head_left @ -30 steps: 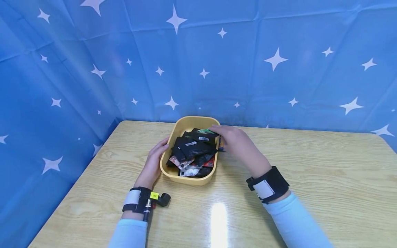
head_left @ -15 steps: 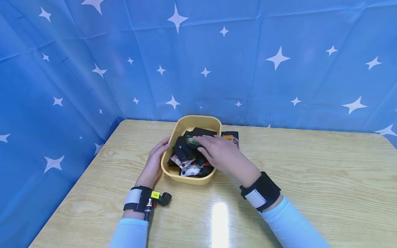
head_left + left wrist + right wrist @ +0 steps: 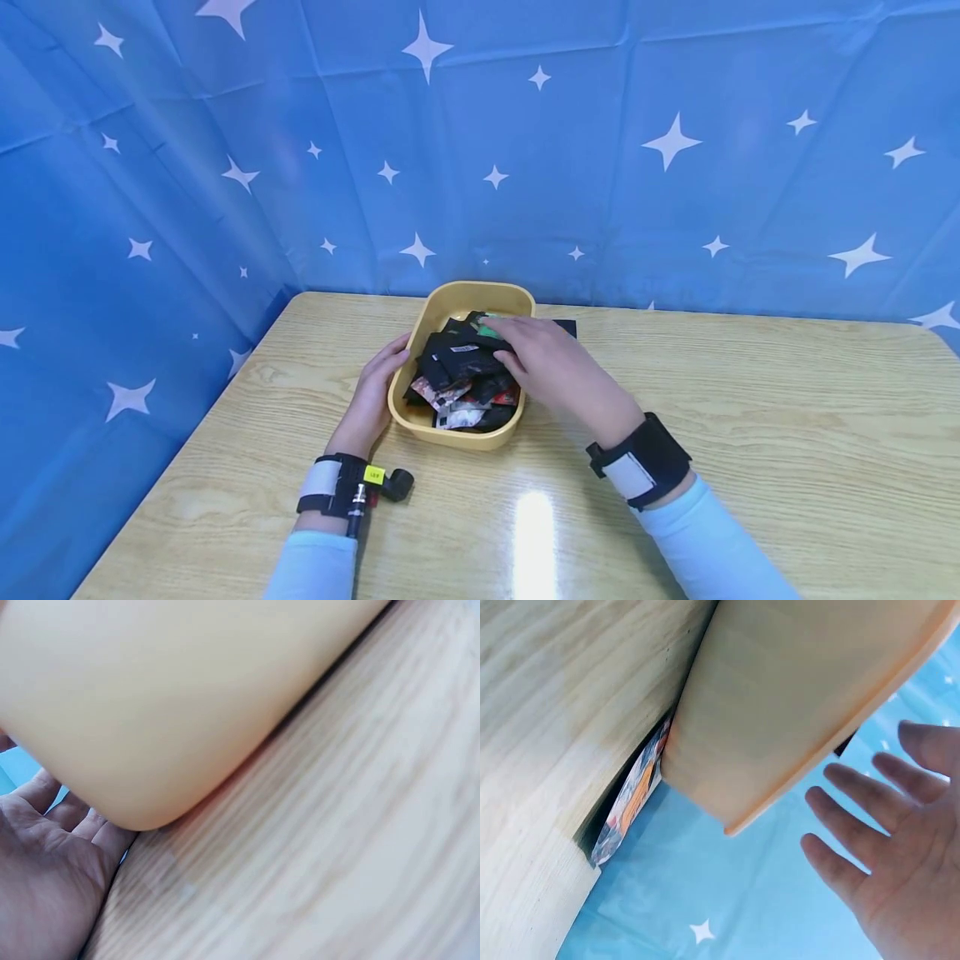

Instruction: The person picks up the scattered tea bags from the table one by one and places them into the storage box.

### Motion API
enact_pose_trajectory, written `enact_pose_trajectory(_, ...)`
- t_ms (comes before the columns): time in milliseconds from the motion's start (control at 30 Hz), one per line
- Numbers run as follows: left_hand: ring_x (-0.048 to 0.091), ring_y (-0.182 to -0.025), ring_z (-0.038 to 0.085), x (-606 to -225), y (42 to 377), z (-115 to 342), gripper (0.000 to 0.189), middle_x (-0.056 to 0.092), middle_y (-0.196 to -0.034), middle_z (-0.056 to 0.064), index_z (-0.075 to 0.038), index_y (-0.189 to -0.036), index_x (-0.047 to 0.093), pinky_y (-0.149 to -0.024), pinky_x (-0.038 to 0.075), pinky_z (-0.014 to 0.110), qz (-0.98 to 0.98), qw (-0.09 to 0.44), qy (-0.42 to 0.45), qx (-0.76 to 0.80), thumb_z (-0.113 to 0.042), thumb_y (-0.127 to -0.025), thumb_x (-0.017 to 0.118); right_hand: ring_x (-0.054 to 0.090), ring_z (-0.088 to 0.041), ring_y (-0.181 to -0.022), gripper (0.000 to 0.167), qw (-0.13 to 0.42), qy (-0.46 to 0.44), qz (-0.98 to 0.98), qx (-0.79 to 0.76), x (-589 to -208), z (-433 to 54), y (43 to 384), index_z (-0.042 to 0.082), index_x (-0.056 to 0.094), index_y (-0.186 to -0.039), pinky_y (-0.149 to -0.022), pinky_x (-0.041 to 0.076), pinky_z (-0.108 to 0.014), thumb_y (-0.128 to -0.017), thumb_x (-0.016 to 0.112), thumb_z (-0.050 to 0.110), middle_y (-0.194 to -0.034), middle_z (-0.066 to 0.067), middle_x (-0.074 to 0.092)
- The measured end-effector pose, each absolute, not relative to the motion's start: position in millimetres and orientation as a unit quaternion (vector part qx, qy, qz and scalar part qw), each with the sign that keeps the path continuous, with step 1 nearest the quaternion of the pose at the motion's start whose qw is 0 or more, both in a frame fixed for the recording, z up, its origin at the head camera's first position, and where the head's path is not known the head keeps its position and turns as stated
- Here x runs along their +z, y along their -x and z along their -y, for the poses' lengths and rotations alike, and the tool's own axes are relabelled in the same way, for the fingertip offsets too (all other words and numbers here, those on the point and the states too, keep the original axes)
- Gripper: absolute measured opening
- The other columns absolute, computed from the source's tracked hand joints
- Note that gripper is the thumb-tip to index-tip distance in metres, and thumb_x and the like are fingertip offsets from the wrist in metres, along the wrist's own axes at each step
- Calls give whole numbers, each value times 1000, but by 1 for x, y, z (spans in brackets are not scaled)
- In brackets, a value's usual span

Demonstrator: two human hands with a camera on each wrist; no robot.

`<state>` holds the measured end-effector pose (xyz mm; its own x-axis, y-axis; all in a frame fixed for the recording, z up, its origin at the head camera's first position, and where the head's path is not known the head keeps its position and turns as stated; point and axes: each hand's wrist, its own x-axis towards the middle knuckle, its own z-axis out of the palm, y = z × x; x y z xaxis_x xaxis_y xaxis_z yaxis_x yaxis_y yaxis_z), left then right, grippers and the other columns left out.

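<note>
A yellow plastic bin [image 3: 480, 439] stands on the table, filled with a loose pile of mostly black packets [image 3: 468, 360]. My left hand [image 3: 372, 387] rests along the bin's left side, its fingers against the outer wall. Over the right rim reaches my right hand [image 3: 551, 362], its fingertips above the packets. In the right wrist view that hand's fingers [image 3: 859, 799] are spread, with nothing between them. A packet with green print [image 3: 489, 331] lies under the fingertips in the head view.
Outside the bin's right wall another packet [image 3: 634, 799] with an orange patch lies flat on the table; in the head view the right hand mostly covers it. Wooden table [image 3: 750, 417] extends right. A blue star-patterned cloth [image 3: 570, 167] hangs behind and at the left.
My right hand moved from the bin's right rim leftward over the packets, then back slightly right. The pile's top packets shifted. My left hand stayed against the bin.
</note>
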<state>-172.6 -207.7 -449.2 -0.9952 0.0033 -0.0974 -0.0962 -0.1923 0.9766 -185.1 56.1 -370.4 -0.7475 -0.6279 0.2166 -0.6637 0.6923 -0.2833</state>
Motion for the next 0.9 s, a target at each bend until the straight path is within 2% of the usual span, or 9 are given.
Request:
enact_pose_trajectory(100, 31, -142, 27, -450, 171, 208, 52, 33, -156, 13, -1, -151, 36, -118, 25, 40, -637, 32, 38, 769, -16, -102, 41, 53, -29, -127, 45, 40, -340, 923, 177, -369, -60, 189, 8, 50, -145, -108, 40, -45, -102, 56, 20, -140, -11, 56)
enact_pose_trajectory(167, 31, -141, 27, -449, 171, 208, 52, 33, -155, 13, -1, -151, 36, -118, 25, 40, -637, 30, 38, 770, -16, -101, 42, 59, -27, -115, 45, 33, -330, 926, 183, -369, -64, 192, 8, 50, -144, -102, 45, -44, -101, 57, 20, -128, -10, 63)
enact_pose_trajectory(333, 32, -141, 28, -450, 172, 208, 52, 33, -156, 15, 2, -151, 35, -118, 25, 40, -634, 29, 35, 772, -14, -101, 41, 63, -26, -95, 43, 54, -286, 939, 183, -369, -75, 197, 4, 51, -142, -86, 52, -42, -101, 56, 14, -120, -14, 66)
enact_pose_trajectory(467, 31, -142, 28, -450, 173, 208, 52, 32, -156, 15, 3, -150, 35, -118, 25, 40, -629, 30, 31, 776, -13, -101, 41, 65, -33, -99, 43, 45, -218, 962, 157, -369, -81, 200, 1, 50, -143, -80, 55, -46, -100, 51, 9, -129, -18, 62)
enact_pose_trajectory(567, 32, -141, 28, -450, 174, 208, 53, 32, -156, 15, 3, -151, 35, -118, 25, 39, -628, 30, 29, 777, -13, -101, 42, 61, -38, -111, 48, -2, -190, 972, 141, -372, -85, 203, 0, 45, -146, -87, 53, -50, -100, 53, 13, -138, -22, 55)
enact_pose_trajectory(667, 32, -141, 28, -450, 174, 208, 53, 32, -156, 15, 3, -151, 35, -118, 25, 39, -628, 30, 30, 777, -13, -101, 42, 50, -43, -126, 56, -66, -188, 970, 141, -378, -90, 208, -1, 36, -151, -100, 45, -55, -101, 56, 18, -152, -25, 36)
enact_pose_trajectory(767, 31, -142, 29, -450, 173, 208, 53, 32, -156, 16, 2, -151, 34, -118, 25, 40, -629, 30, 31, 776, -14, -101, 41, 38, -45, -135, 63, -123, -189, 960, 166, -384, -95, 211, -1, 28, -154, -108, 36, -57, -101, 56, 21, -160, -25, 18)
enact_pose_trajectory(900, 30, -142, 29, -451, 173, 209, 53, 32, -156, 15, 2, -151, 35, -118, 25, 41, -634, 29, 31, 772, -14, -101, 41, 27, -45, -141, 67, -148, -192, 952, 186, -390, -101, 215, -3, 24, -154, -114, 26, -57, -101, 57, 22, -161, -25, 12)
